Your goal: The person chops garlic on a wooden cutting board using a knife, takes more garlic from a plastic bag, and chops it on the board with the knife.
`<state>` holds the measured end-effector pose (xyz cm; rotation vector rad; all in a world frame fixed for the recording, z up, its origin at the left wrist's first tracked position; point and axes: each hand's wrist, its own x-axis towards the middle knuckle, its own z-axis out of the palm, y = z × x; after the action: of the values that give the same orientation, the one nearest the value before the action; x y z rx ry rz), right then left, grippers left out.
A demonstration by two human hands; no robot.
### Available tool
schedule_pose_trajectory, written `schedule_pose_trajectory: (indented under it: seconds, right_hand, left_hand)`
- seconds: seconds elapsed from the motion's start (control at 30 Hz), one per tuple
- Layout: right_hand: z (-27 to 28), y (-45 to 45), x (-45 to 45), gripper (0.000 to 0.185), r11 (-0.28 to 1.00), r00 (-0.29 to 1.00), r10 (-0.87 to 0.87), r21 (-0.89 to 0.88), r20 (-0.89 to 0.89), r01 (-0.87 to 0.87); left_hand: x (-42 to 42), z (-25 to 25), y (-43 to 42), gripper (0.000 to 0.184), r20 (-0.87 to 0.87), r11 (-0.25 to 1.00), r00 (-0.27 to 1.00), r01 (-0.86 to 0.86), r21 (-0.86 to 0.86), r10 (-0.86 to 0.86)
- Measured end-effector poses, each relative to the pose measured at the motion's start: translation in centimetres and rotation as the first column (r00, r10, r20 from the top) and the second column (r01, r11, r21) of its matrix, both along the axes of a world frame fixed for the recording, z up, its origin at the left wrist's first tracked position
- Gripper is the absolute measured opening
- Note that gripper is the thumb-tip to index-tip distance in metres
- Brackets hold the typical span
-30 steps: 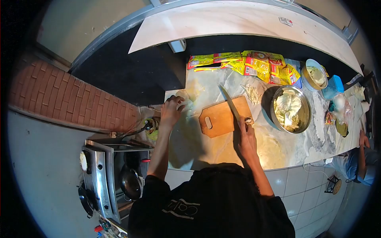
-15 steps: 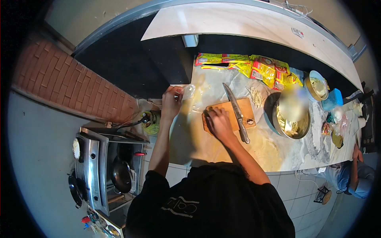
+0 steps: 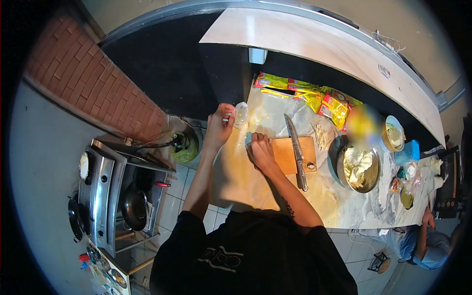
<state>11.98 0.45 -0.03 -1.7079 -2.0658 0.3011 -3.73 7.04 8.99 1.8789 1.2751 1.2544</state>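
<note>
At the counter's left end, my left hand (image 3: pixel 220 129) is closed, with its fingertips pinching the edge of a small clear plastic bag (image 3: pixel 240 116). My right hand (image 3: pixel 262 151) rests at the left edge of the wooden cutting board (image 3: pixel 280 147), its fingers curled down. Whatever lies under those fingers is hidden. Across the board, right of that hand, lies a large knife (image 3: pixel 297 150), blade toward the back wall. A small dark-and-pale piece (image 3: pixel 310 165) sits at the board's right corner. Thin pale shreds (image 3: pixel 321 136) lie on the counter just beyond the board.
Yellow-red packets (image 3: pixel 314 96) line the back wall. A metal bowl (image 3: pixel 377 178) of pale shredded food stands to the right, with another bowl (image 3: pixel 400 146) and a blue container (image 3: pixel 411 151) beyond. Another person's hand (image 3: pixel 428 217) is at the far right. A stove (image 3: pixel 102 196) stands left.
My right hand has moved left across the cutting board to its left edge, and its fingers have curled in. My left hand stays by the plastic bag, which shows more fully. The view has shifted.
</note>
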Motion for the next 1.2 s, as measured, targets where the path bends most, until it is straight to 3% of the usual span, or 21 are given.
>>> schedule_pose_trajectory:
  seconds: [0.13,0.23,0.3,0.33,0.53,0.63,0.7,0.73,0.83,0.93,1.03,1.2]
  right_hand:
    - [0.5,0.8,-0.7,0.034,0.994,0.997,-0.080,-0.078,-0.019,0.078]
    - [0.9,0.8,0.2,0.033,0.996,0.997,-0.075,-0.052,0.021,0.076]
    - [0.0,1.2,0.9,0.032,1.000,0.998,-0.020,-0.008,0.067,0.021]
    - [-0.6,1.4,1.1,0.032,1.000,0.997,-0.020,-0.011,0.073,0.021]
    - [-0.7,2.2,1.4,0.031,0.995,0.992,0.084,-0.066,0.096,-0.078]
    - [1.5,2.5,2.2,0.022,0.998,0.998,0.053,-0.027,0.035,-0.052]
    - [3.9,2.8,2.7,0.016,1.000,0.894,0.014,0.001,-0.447,-0.015]
    - [6.6,2.7,2.5,0.014,0.996,0.862,0.048,0.085,-0.505,-0.006]
    - [12.9,3.2,1.7,0.014,0.985,0.797,0.147,0.162,-0.586,-0.062]
    - [12.6,5.6,1.2,0.015,0.944,0.836,0.302,0.264,-0.457,-0.197]
    - [11.9,6.5,0.7,0.016,0.935,0.865,0.341,0.226,-0.369,-0.272]
    - [11.5,6.1,1.8,0.018,0.955,0.824,0.294,0.188,-0.484,-0.229]
  left_hand:
    - [-0.4,0.1,-0.3,0.009,0.109,0.999,0.994,-0.018,-0.029,0.021]
    - [-1.3,-0.6,0.3,0.013,0.046,0.998,0.997,0.056,-0.012,-0.056]
    - [-1.9,-1.6,0.7,0.016,-0.098,0.982,0.990,0.116,0.146,-0.102]
    - [-2.0,-1.9,0.6,0.016,-0.091,0.983,0.990,0.116,0.144,-0.103]
    - [-1.7,-0.7,0.1,0.018,-0.010,0.988,0.989,0.147,-0.053,-0.148]
    - [-1.6,1.0,-0.1,0.020,-0.033,0.991,0.990,0.136,0.012,-0.135]
    - [-1.5,1.5,-0.3,0.024,-0.045,0.991,0.990,0.132,-0.037,-0.134]
    - [-1.5,1.4,-0.2,0.024,-0.043,0.990,0.990,0.132,-0.041,-0.133]
    - [-1.5,1.6,-0.1,0.032,-0.137,0.988,0.980,0.136,-0.066,-0.144]
    - [-1.5,1.7,-0.1,0.034,-0.137,0.983,0.977,0.149,-0.107,-0.163]
    - [-1.5,1.9,0.0,0.035,-0.161,0.985,0.974,0.147,-0.092,-0.160]
    - [-1.6,2.4,-0.2,0.036,-0.180,0.990,0.976,0.113,-0.081,-0.126]
